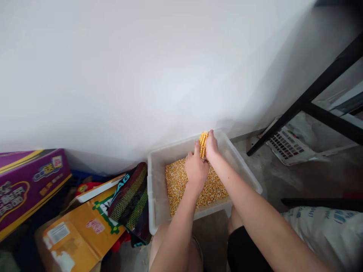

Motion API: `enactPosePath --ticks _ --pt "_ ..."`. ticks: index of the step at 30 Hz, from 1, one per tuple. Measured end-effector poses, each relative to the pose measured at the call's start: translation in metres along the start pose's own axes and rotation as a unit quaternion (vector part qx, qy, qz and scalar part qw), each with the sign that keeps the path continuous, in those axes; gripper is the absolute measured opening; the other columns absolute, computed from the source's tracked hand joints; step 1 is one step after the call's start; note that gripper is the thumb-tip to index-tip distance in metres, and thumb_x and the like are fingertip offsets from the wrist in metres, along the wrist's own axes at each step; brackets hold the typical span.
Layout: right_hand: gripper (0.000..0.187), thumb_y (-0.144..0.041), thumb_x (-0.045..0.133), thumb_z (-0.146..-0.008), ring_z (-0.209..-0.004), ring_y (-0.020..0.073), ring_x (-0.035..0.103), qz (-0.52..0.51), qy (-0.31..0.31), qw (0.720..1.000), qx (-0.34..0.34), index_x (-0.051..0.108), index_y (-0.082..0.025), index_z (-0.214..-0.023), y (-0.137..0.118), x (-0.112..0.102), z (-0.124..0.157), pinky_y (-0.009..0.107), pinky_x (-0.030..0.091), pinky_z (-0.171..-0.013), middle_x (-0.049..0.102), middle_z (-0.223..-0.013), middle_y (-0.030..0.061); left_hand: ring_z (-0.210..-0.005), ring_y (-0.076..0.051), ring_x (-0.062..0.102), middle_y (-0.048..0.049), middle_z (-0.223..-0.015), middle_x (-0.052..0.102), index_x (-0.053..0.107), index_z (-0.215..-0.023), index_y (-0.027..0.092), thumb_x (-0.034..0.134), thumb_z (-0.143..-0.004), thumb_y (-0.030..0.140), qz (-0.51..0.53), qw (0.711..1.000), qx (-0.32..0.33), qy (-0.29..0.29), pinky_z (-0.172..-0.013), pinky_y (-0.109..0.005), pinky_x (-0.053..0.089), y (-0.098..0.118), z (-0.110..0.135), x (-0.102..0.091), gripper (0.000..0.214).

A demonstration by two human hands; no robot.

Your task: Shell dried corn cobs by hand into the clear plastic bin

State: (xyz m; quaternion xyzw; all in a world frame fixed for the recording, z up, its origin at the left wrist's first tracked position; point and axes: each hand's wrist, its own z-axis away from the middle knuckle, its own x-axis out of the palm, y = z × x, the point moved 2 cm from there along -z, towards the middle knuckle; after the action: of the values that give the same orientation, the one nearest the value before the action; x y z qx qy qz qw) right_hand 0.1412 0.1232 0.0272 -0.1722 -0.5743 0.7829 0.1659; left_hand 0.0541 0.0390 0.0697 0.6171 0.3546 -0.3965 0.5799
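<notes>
- Forearms (181, 228), both bare, lie nearest my camera, reaching up from about 6 and 4 o'clock toward the middle of my view.
- Left hand (196, 168): I see its fingers curled about the near end of a corn cob (203, 142), gripping it.
- Right hand (211, 146): closed against the cob's 3 o'clock side, gripping it too.
- Cob: held over the bin (157, 196), toward its 12 o'clock side, far end pointing to 12.
- Progress, as I judge it: a broad bed of loose kernels (177, 177) already covers the bin's bottom, while the cob face I can see shows full rows, so most of this one seems left. Its covered sides I cannot tell.
- Around the bin: mesh bag (130, 206) at 9 o'clock, orange carton (82, 236) at 8, white basket (286, 150) at 2, printed sack (323, 232) at 4.
</notes>
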Motion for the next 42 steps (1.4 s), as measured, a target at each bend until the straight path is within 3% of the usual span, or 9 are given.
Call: enactPosePath --ticks 4,8,16,23,33,39,42 --pt "0.050 -0.055 0.028 -0.090 -0.061 0.0186 0.063 -0.076 0.003 0.992 0.097 0.058 -0.017 -0.078 0.003 -0.001 0.003 0.027 0.047 -0.052 0.066 -0.073 0.0086 -0.088 -0.024 0.064 -0.0095 -0.103 0.066 0.019 -0.144 0.023 0.050 -0.079 0.023 0.071 0.997 -0.011 -0.015 -0.072 -0.029 0.045 -0.011 -0.006 0.000 0.071" --pt "0.045 -0.056 0.036 -0.087 -0.055 0.0172 0.061 -0.084 -0.058 0.991 0.084 0.057 -0.017 -0.077 0.003 0.000 0.006 0.026 0.046 -0.049 0.066 -0.072 0.0080 -0.091 -0.024 0.064 -0.0086 -0.107 0.066 0.022 -0.142 0.025 0.052 -0.076 0.019 0.093 0.995 -0.022 -0.007 -0.072 -0.029 0.045 -0.020 -0.010 -0.003 0.073" --pt "0.046 -0.058 0.035 -0.086 -0.059 0.0183 0.063 -0.076 -0.076 0.988 0.113 0.058 -0.018 -0.083 -0.004 0.002 0.009 0.028 0.048 -0.052 0.066 -0.073 0.0069 -0.088 -0.028 0.063 -0.0141 -0.097 0.066 0.026 -0.140 0.019 0.049 -0.077 0.020 -0.015 1.000 -0.022 0.009 -0.075 -0.034 0.045 -0.019 -0.009 0.000 0.067" --pt "0.064 -0.069 0.020 -0.084 -0.073 0.0225 0.064 0.041 0.018 0.996 0.077 0.059 -0.019 -0.071 0.011 0.006 0.006 0.028 0.047 -0.059 0.067 -0.076 0.0104 -0.084 -0.027 0.064 -0.0152 -0.098 0.065 0.030 -0.133 0.015 0.048 -0.082 0.027 0.045 0.999 -0.003 -0.014 -0.069 -0.031 0.044 -0.008 -0.001 0.008 0.056" --pt "0.061 -0.062 0.025 -0.087 -0.087 0.0270 0.062 0.151 0.014 0.988 -0.039 0.061 -0.017 -0.066 -0.007 -0.008 0.008 0.033 0.043 -0.079 0.065 -0.077 0.0146 -0.089 -0.020 0.063 -0.0114 -0.104 0.065 0.038 -0.120 0.018 0.050 -0.078 0.017 0.221 0.975 0.016 -0.017 -0.073 -0.026 0.045 -0.007 -0.008 0.013 0.043" --pt "0.057 -0.056 0.027 -0.089 -0.075 0.0242 0.061 0.180 0.012 0.975 -0.129 0.053 -0.019 -0.055 -0.008 -0.018 0.007 0.030 0.042 -0.070 0.063 -0.066 0.0120 -0.083 -0.018 0.061 -0.0077 -0.098 0.063 0.045 -0.111 0.017 0.050 -0.069 0.008 0.289 0.957 0.011 -0.008 -0.071 -0.027 0.045 -0.010 -0.007 0.017 0.043" --pt "0.052 -0.054 0.033 -0.088 -0.064 0.0210 0.060 0.144 -0.009 0.983 -0.114 0.050 -0.019 -0.054 -0.003 -0.019 0.004 0.027 0.042 -0.060 0.059 -0.057 0.0075 -0.078 -0.017 0.060 -0.0059 -0.094 0.063 0.048 -0.109 0.017 0.053 -0.065 0.008 0.322 0.947 -0.011 0.003 -0.069 -0.027 0.046 -0.015 -0.010 0.020 0.044"
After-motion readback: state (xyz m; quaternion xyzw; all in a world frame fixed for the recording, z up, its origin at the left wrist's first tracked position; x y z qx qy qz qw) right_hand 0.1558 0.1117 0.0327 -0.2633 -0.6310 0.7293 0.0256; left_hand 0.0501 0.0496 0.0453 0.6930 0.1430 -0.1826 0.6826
